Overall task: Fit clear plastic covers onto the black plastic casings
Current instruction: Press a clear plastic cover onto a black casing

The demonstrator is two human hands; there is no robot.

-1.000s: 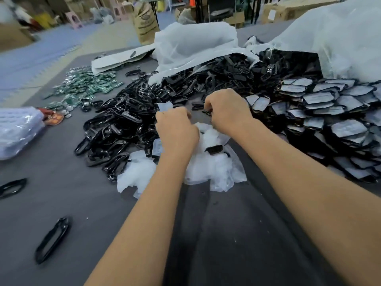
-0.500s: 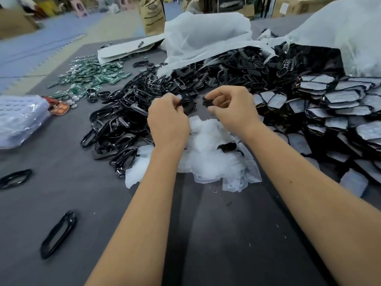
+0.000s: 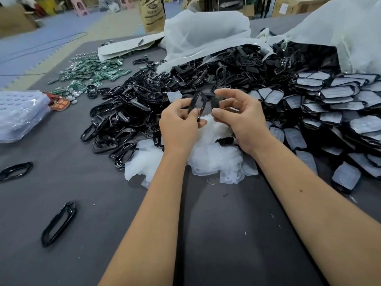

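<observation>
My left hand [image 3: 179, 124] grips a black plastic casing [image 3: 197, 104], a thin frame held up on edge above the table. My right hand [image 3: 240, 115] pinches a second dark piece [image 3: 214, 103] between thumb and forefinger, right beside the casing. Whether that piece carries a clear cover I cannot tell. Under both hands lies a heap of clear plastic covers [image 3: 208, 159]. A big pile of loose black casings [image 3: 132, 112] spreads to the left and behind. Rows of casings with covers fitted [image 3: 338, 112] are stacked at the right.
Two single black frames [image 3: 58, 223] [image 3: 15, 171] lie on the grey table at the near left. Green circuit boards [image 3: 92, 73] sit at the far left, a wrapped pack [image 3: 20, 114] at the left edge. White plastic bags [image 3: 206, 32] stand behind the piles.
Both hands have lifted off the cover heap and drawn apart a little. The left now holds a casing up on edge, and the right holds a dark piece next to it.
</observation>
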